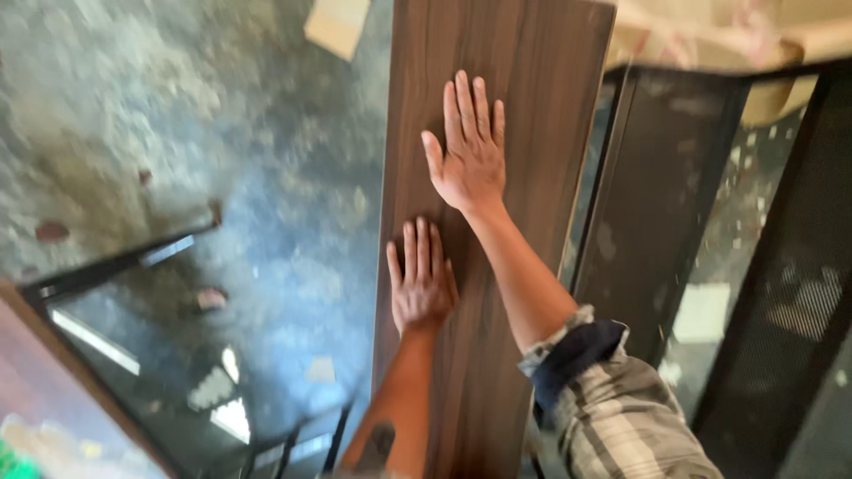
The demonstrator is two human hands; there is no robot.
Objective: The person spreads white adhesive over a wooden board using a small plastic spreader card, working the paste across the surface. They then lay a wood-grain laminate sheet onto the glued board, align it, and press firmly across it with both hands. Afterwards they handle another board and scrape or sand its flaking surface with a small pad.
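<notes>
A long dark brown wood-grain board [524, 80] runs from the top of the view down to the bottom. My left hand [420, 279] lies flat on its lower part, fingers together and pointing up. My right hand [468, 151] presses flat on the board higher up, fingers spread a little. Neither hand holds anything. My right forearm crosses the board's right half, with a plaid sleeve rolled up near the elbow.
A black perforated metal frame [661, 195] stands right of the board. A black metal frame with glass [133, 266] lies at the lower left on a mottled grey floor [133, 106]. A piece of cardboard [335, 25] lies at the top.
</notes>
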